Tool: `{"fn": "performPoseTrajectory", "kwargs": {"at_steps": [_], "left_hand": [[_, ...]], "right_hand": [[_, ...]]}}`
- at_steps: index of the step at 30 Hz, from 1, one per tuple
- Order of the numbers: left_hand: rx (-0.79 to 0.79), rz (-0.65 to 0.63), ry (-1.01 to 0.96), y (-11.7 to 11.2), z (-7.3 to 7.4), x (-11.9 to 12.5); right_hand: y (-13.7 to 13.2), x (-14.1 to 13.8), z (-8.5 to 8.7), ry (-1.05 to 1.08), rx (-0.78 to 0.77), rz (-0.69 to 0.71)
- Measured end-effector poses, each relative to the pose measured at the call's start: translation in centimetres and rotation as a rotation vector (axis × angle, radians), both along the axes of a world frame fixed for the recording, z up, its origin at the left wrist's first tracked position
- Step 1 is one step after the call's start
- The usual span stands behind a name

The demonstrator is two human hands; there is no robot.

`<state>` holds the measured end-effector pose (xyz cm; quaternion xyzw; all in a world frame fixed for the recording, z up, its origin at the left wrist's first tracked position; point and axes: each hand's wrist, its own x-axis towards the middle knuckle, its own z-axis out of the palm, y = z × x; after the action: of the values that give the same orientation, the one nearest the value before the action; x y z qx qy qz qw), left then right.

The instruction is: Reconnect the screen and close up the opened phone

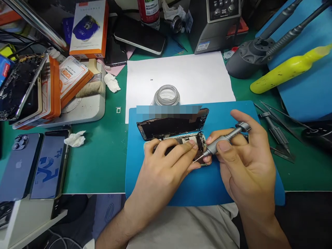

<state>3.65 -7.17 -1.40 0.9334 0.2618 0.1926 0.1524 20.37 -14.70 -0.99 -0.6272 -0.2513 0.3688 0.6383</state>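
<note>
Slippage is the main risk: the right hand (pixel 246 162) is clamped on a screwdriver (pixel 223 138) whose tip sits inside the opened phone (pixel 181 139), on the blue mat (pixel 197 186) near the worktop's front edge. The left hand (pixel 166 162), fingers unclenched and flat, pins the phone. A skid could gouge parts or strain the propped screen (pixel 172 126).

A glass jar (pixel 166 95) is sitting on white paper (pixel 186 74). A yellow bottle (pixel 287 71) is lying right, a blue phone (pixel 19 166) left.
</note>
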Motion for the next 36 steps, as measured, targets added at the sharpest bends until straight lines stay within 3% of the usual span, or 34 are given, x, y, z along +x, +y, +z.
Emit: {"fn": "performPoseTrajectory", "kwargs": {"at_steps": [36], "left_hand": [[0.004,-0.023,0.076,0.11,0.06,-0.44]], "right_hand": [[0.05,-0.24,0.00,-0.033,-0.011,-0.012]]}}
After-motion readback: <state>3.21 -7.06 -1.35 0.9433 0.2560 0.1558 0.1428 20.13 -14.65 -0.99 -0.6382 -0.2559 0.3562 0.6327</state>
